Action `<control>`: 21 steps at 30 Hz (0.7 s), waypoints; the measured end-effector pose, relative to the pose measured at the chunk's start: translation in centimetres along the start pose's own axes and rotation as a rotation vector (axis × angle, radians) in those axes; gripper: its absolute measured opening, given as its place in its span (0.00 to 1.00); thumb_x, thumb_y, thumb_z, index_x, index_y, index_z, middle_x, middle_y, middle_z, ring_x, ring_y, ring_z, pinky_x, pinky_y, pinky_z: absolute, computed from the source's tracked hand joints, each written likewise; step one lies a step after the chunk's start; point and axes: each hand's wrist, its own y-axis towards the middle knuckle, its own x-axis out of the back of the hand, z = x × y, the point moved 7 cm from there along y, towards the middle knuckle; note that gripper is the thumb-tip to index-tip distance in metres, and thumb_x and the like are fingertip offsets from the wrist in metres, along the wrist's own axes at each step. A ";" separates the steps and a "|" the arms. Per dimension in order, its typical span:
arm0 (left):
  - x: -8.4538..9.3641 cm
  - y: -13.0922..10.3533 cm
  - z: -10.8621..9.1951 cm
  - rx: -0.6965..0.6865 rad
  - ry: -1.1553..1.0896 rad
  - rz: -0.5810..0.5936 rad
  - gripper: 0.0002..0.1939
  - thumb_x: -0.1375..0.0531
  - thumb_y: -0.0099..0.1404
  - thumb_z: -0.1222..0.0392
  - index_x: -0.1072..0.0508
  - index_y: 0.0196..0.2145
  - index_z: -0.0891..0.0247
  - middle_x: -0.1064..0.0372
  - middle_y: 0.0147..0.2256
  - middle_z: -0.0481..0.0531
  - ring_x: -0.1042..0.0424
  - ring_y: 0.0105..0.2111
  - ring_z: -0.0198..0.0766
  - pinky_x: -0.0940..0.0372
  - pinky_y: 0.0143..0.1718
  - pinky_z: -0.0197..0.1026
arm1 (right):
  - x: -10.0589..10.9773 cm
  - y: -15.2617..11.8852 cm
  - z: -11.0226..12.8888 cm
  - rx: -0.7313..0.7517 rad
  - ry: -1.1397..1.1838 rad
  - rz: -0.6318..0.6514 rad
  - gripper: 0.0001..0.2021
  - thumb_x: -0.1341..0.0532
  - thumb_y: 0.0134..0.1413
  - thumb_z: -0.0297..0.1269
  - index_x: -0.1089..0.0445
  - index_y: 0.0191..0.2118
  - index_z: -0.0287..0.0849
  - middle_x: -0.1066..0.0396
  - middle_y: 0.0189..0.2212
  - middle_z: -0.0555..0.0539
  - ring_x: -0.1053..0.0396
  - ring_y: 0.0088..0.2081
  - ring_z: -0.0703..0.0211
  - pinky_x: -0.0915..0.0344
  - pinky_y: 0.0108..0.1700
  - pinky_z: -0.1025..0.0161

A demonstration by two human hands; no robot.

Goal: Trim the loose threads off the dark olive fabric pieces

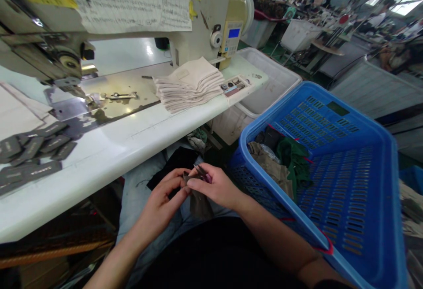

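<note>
Above my lap, my left hand (165, 196) pinches the edge of a small brown-grey piece of fabric (200, 205). My right hand (220, 187) meets it from the other side, with thumb and finger on the same fabric. A small pair of thread snips (207, 177) rests in the right hand's fingers; its pointed blades stick out toward the upper left and a bit of purple handle shows. The fabric hangs down below my fingers. Black cloth (175, 165) lies across my legs behind the left hand.
A sewing machine (132, 11) stands on the white table (139, 135), with stacked beige fabric pieces (190, 84) on its bed. Dark grey labelled tabs (36, 150) lie at the left. To my right, a blue basket (357, 126) holds green and brown cloth (294, 159); a white bin (277, 68) stands behind.
</note>
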 end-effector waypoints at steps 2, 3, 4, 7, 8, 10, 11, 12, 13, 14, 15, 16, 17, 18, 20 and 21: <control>0.1 -0.1 -0.1 0.000 0.004 -0.016 0.15 0.42 0.64 0.50 0.26 0.24 0.58 0.26 0.44 0.56 0.29 0.44 0.48 0.33 0.50 0.47 | 0.2 0.0 -0.1 -0.005 -0.038 -0.020 0.09 0.34 0.55 0.40 0.32 0.35 0.41 0.34 0.28 0.54 0.37 0.29 0.65 0.38 0.32 0.67; 0.0 -0.1 -0.1 0.000 0.007 -0.017 0.15 0.42 0.65 0.50 0.26 0.24 0.58 0.26 0.44 0.55 0.29 0.44 0.47 0.33 0.50 0.47 | 0.2 0.1 -0.1 -0.008 -0.049 -0.029 0.08 0.35 0.55 0.39 0.32 0.35 0.41 0.34 0.28 0.54 0.37 0.29 0.65 0.38 0.32 0.67; 0.0 -0.1 -0.2 -0.002 0.010 -0.014 0.15 0.43 0.65 0.50 0.26 0.25 0.58 0.26 0.43 0.55 0.29 0.44 0.47 0.33 0.50 0.47 | 0.3 0.1 -0.2 -0.011 -0.055 -0.034 0.07 0.36 0.56 0.39 0.32 0.35 0.41 0.34 0.28 0.54 0.36 0.29 0.65 0.38 0.32 0.67; 0.0 -0.1 -0.4 -0.025 0.015 -0.016 0.14 0.44 0.66 0.51 0.24 0.27 0.58 0.26 0.43 0.55 0.29 0.43 0.47 0.33 0.50 0.46 | 0.1 0.1 -0.3 -0.007 -0.050 -0.031 0.07 0.37 0.57 0.39 0.32 0.36 0.41 0.33 0.29 0.53 0.36 0.30 0.65 0.38 0.33 0.67; 0.1 -0.1 -0.4 -0.031 0.016 -0.020 0.14 0.44 0.66 0.51 0.24 0.27 0.58 0.27 0.43 0.55 0.29 0.44 0.47 0.33 0.50 0.46 | 0.0 0.1 -0.3 -0.002 -0.046 -0.028 0.07 0.37 0.57 0.39 0.32 0.36 0.41 0.33 0.29 0.53 0.36 0.30 0.65 0.38 0.33 0.67; 0.2 -0.1 -0.4 -0.037 0.014 -0.032 0.14 0.44 0.66 0.52 0.24 0.27 0.58 0.27 0.42 0.55 0.29 0.44 0.47 0.33 0.49 0.45 | -0.2 0.3 -0.3 0.010 -0.034 -0.022 0.07 0.37 0.57 0.39 0.32 0.36 0.41 0.34 0.29 0.53 0.36 0.29 0.65 0.38 0.33 0.67; 0.3 -0.1 -0.4 -0.036 0.013 -0.037 0.14 0.44 0.66 0.52 0.23 0.28 0.58 0.27 0.42 0.55 0.29 0.44 0.47 0.33 0.49 0.45 | -0.2 0.3 -0.3 0.015 -0.023 -0.019 0.07 0.37 0.58 0.39 0.32 0.36 0.42 0.34 0.29 0.54 0.37 0.29 0.65 0.39 0.33 0.67; 0.4 -0.1 -0.3 -0.035 0.014 -0.040 0.15 0.44 0.66 0.51 0.23 0.28 0.58 0.27 0.42 0.55 0.29 0.44 0.47 0.33 0.49 0.45 | -0.3 0.4 -0.4 0.016 -0.013 -0.016 0.07 0.37 0.58 0.40 0.32 0.36 0.42 0.34 0.29 0.54 0.37 0.29 0.65 0.39 0.33 0.67; 0.4 -0.1 -0.3 -0.033 0.017 -0.042 0.15 0.44 0.66 0.51 0.23 0.28 0.58 0.27 0.43 0.55 0.29 0.44 0.47 0.32 0.49 0.45 | -0.3 0.4 -0.4 0.014 -0.004 -0.014 0.07 0.37 0.58 0.40 0.32 0.37 0.42 0.35 0.29 0.54 0.37 0.29 0.65 0.39 0.33 0.67; 0.4 -0.2 -0.2 -0.031 0.021 -0.045 0.15 0.44 0.66 0.51 0.23 0.28 0.58 0.27 0.43 0.55 0.29 0.44 0.47 0.32 0.49 0.45 | -0.4 0.5 -0.5 0.009 0.004 -0.013 0.07 0.37 0.58 0.40 0.33 0.37 0.42 0.35 0.29 0.54 0.38 0.29 0.65 0.40 0.33 0.67; 0.4 -0.2 -0.1 -0.030 0.027 -0.050 0.15 0.45 0.66 0.51 0.23 0.28 0.58 0.27 0.43 0.55 0.29 0.44 0.47 0.32 0.50 0.46 | -0.4 0.5 -0.6 0.005 0.008 -0.015 0.08 0.37 0.58 0.40 0.33 0.36 0.42 0.35 0.29 0.54 0.38 0.29 0.65 0.40 0.33 0.67; 0.5 -0.2 -0.1 -0.029 0.034 -0.056 0.15 0.45 0.66 0.51 0.24 0.28 0.58 0.27 0.43 0.55 0.29 0.44 0.47 0.33 0.50 0.46 | -0.4 0.5 -0.6 0.003 0.008 -0.018 0.08 0.37 0.58 0.41 0.33 0.36 0.42 0.35 0.29 0.54 0.37 0.29 0.65 0.39 0.33 0.67; 0.5 -0.2 0.0 -0.025 0.041 -0.061 0.15 0.45 0.66 0.51 0.24 0.28 0.58 0.27 0.44 0.55 0.29 0.45 0.47 0.33 0.50 0.46 | -0.4 0.5 -0.6 0.004 0.006 -0.020 0.08 0.38 0.59 0.41 0.33 0.36 0.42 0.35 0.29 0.54 0.37 0.29 0.65 0.39 0.33 0.67; 0.5 -0.2 0.1 -0.022 0.048 -0.068 0.15 0.46 0.67 0.51 0.24 0.28 0.58 0.27 0.44 0.56 0.29 0.45 0.47 0.33 0.50 0.45 | -0.4 0.6 -0.6 0.007 0.005 -0.022 0.08 0.38 0.59 0.41 0.33 0.36 0.42 0.35 0.29 0.54 0.37 0.29 0.65 0.39 0.33 0.67; 0.5 -0.2 0.2 -0.022 0.063 -0.078 0.15 0.46 0.66 0.51 0.25 0.27 0.58 0.27 0.44 0.56 0.28 0.45 0.47 0.33 0.49 0.45 | -0.5 0.6 -0.5 0.022 -0.004 -0.035 0.07 0.39 0.59 0.40 0.33 0.36 0.42 0.35 0.29 0.54 0.37 0.30 0.65 0.39 0.33 0.67; 0.6 -0.1 0.2 -0.022 0.071 -0.082 0.15 0.45 0.66 0.51 0.26 0.26 0.58 0.27 0.44 0.55 0.28 0.45 0.47 0.33 0.49 0.45 | -0.5 0.6 -0.4 0.030 -0.011 -0.047 0.06 0.39 0.59 0.39 0.33 0.36 0.42 0.35 0.29 0.54 0.37 0.30 0.65 0.39 0.33 0.67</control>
